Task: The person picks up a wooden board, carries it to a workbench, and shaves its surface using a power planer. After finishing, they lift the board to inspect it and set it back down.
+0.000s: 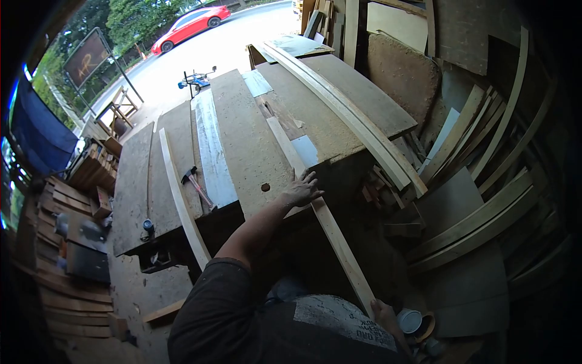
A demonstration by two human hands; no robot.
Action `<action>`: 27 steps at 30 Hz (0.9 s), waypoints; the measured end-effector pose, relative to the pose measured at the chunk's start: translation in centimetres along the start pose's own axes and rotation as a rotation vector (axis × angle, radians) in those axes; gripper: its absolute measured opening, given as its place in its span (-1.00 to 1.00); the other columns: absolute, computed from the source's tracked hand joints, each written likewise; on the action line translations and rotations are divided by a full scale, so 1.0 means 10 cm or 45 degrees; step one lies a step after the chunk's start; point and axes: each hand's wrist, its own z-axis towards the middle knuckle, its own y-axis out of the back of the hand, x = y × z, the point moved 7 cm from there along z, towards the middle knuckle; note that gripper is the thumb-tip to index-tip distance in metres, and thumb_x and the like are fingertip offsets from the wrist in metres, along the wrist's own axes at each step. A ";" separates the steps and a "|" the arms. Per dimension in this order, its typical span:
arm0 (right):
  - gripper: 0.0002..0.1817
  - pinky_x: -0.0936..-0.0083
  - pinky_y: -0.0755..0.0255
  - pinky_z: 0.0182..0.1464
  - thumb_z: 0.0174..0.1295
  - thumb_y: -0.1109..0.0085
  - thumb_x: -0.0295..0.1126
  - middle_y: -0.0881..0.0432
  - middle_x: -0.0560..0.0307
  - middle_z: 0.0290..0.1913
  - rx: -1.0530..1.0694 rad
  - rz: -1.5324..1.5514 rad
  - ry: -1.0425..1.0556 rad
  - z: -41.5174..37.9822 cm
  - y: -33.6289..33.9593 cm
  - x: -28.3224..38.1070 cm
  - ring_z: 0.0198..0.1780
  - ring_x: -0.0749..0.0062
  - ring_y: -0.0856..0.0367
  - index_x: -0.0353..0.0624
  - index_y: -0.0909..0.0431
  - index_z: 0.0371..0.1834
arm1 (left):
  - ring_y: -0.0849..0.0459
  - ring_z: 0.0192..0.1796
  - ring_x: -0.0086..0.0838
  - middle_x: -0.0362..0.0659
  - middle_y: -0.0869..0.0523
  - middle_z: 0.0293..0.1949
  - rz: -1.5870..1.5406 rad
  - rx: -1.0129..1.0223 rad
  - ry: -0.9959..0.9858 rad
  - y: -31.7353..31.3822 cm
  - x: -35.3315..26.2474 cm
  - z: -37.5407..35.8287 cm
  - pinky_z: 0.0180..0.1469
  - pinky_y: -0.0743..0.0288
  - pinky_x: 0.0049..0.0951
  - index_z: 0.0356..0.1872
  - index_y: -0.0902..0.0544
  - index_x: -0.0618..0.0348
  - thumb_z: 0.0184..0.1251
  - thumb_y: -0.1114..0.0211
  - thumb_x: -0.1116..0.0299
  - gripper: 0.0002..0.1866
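A long, narrow wooden strip slants from the workbench top down towards my body, its near part sticking out past the bench edge. My left hand lies across the strip near that edge, fingers stretched out over it and apart. Down at the lower right, my right hand is closed around the strip's near end, partly hidden beside my shirt. A hammer rests on the bench to the left, beside another pale wooden strip.
Two long boards lie along the right side of the workbench. Stacked timber fills the left, and more planks lean at the right. A white cup is near my right hand. Outside, a red car is on the road.
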 end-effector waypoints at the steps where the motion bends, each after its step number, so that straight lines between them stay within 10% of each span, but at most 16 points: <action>1: -0.45 0.12 -0.44 0.10 0.47 0.23 0.03 -0.63 -0.35 -0.05 -0.017 0.011 0.012 0.02 0.01 0.09 0.09 -0.24 -0.56 -0.21 -0.53 0.14 | 0.08 0.59 -0.19 -0.02 -0.12 0.51 0.004 -0.018 0.080 -0.03 -0.03 -0.04 0.46 0.37 0.38 0.39 -0.29 0.20 0.42 0.19 -0.32 -0.19; 13: -0.39 0.04 -0.45 0.06 0.49 0.30 0.08 -0.63 -0.38 -0.10 -0.114 -0.040 0.202 0.71 -0.08 0.66 0.05 -0.29 -0.56 -0.24 -0.57 0.06 | 0.17 0.60 -0.08 0.16 0.06 0.54 -0.077 0.045 0.194 -0.04 -1.01 -0.88 0.47 0.50 0.33 0.47 0.00 0.47 0.44 0.25 -0.31 -0.04; 27: -0.35 -0.05 -0.45 0.05 0.49 0.35 0.11 -0.63 -0.41 -0.15 -0.124 -0.077 0.270 1.49 -0.21 1.25 0.02 -0.35 -0.56 -0.27 -0.58 -0.02 | 0.28 0.60 -0.08 0.14 0.15 0.56 -0.103 0.099 0.338 -0.09 -0.47 -0.59 0.49 0.50 0.26 0.49 0.08 0.43 0.38 0.14 -0.33 0.02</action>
